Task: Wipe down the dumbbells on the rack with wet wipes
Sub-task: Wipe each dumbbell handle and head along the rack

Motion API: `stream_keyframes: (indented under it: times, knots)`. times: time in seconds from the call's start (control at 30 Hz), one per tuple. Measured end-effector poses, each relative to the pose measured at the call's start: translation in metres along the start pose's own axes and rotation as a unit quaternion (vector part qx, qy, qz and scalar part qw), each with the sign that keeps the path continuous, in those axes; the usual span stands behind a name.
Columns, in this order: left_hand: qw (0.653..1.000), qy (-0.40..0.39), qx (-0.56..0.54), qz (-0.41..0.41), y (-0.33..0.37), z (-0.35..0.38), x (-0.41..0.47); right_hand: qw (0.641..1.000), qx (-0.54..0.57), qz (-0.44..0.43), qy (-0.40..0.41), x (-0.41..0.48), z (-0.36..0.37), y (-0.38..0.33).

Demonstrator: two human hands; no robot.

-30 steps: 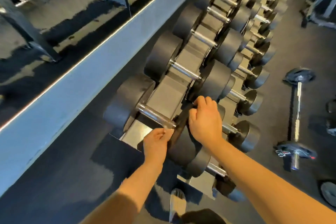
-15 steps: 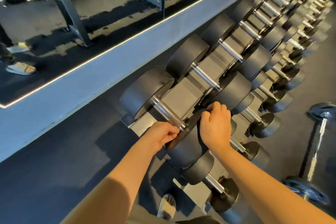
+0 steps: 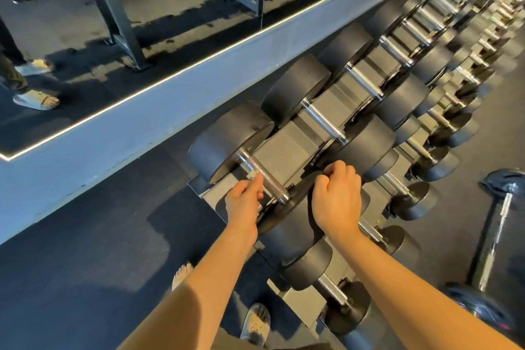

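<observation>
Head view: we look down on the end of a long rack (image 3: 287,148) standing against a wall with a mirror (image 3: 142,23).
Task item, location: the nearest dumbbell (image 3: 227,142) lies in the last cradle of the top tier, with its handle (image 3: 265,177) pointing toward us.
Left hand: our left hand (image 3: 244,202) pinches a small pale wipe (image 3: 251,175) between thumb and fingertips. The wipe touches the left side of the handle.
Reason for the hold: we judge that a fingertip pinch lets the wipe follow the knurled bar, which a flat palm would not do.
Right hand: our right hand (image 3: 338,199) has its fingers curled over the top of the dumbbell's near head.
Reason for the hold: it is probably a brace, so the weight does not roll in its cradle under the rubbing.
Count, hands: two, both on the same dumbbell.
Count, wipes: one visible. We see no packet.
Count, dumbbells: at least five handles are plain along the top tier. Beyond them the row blurs. Smaller ones sit on the lower tiers.
Count, other: one barbell (image 3: 495,233) lies on the floor (image 3: 85,236) to the right, well apart from the rack.
Progress: we judge this an early stage, since the rest of the row has yet to be wiped.
</observation>
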State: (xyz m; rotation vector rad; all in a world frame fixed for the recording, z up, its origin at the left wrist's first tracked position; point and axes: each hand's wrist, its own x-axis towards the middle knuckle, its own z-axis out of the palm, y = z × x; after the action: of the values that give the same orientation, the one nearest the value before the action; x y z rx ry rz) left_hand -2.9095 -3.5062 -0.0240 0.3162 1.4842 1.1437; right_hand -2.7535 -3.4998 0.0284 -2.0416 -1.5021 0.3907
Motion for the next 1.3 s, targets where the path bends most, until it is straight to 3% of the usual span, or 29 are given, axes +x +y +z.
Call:
stream_keyframes:
  times: [0.13, 0.2, 0.27, 0.37, 0.47, 0.63, 0.77, 0.9, 1.03, 1.17, 1.3]
  knots:
    - [0.987, -0.102, 0.122, -0.034, 0.001, 0.0, -0.014, 1.0, 0.002, -0.004, -0.002, 0.0, -0.001, -0.001]
    - [0.987, -0.099, 0.117, -0.042, 0.003, 0.0, -0.015, 1.0, 0.004, -0.004, -0.001, 0.0, -0.001, -0.001]
    - [0.998, -0.05, 0.002, -0.026, 0.007, -0.004, -0.008, 1.0, 0.001, -0.006, 0.0, 0.0, -0.001, -0.001]
    - [0.975, 0.004, -0.222, -0.018, 0.023, -0.009, 0.009, 1.0, -0.002, -0.005, 0.0, 0.0, -0.001, 0.0]
    - [0.962, 0.029, -0.268, -0.03, 0.029, 0.0, 0.017, 1.0, -0.002, -0.008, -0.001, 0.001, -0.001, 0.0]
    - [0.995, 0.0, -0.096, -0.029, 0.011, 0.008, 0.006, 1.0, 0.003, -0.008, -0.005, 0.001, -0.001, 0.001]
    - [0.996, -0.082, 0.012, -0.016, 0.011, -0.01, 0.006, 1.0, 0.012, -0.012, -0.001, 0.0, -0.001, 0.0]
    - [0.998, 0.004, -0.054, 0.033, 0.029, -0.001, 0.013, 1.0, 0.012, -0.013, 0.004, 0.001, 0.0, 0.002]
    - [0.99, 0.002, 0.093, 0.105, 0.016, 0.008, -0.001, 1.0, 0.017, -0.014, 0.005, 0.001, 0.0, 0.002]
    - [0.934, -0.04, 0.32, 0.156, 0.013, 0.006, -0.014, 1.0, 0.011, -0.013, 0.008, 0.0, -0.001, 0.001]
    - [0.786, -0.156, 0.585, 0.122, 0.038, 0.008, -0.021, 1.0, 0.008, -0.01, 0.006, 0.0, -0.003, -0.003]
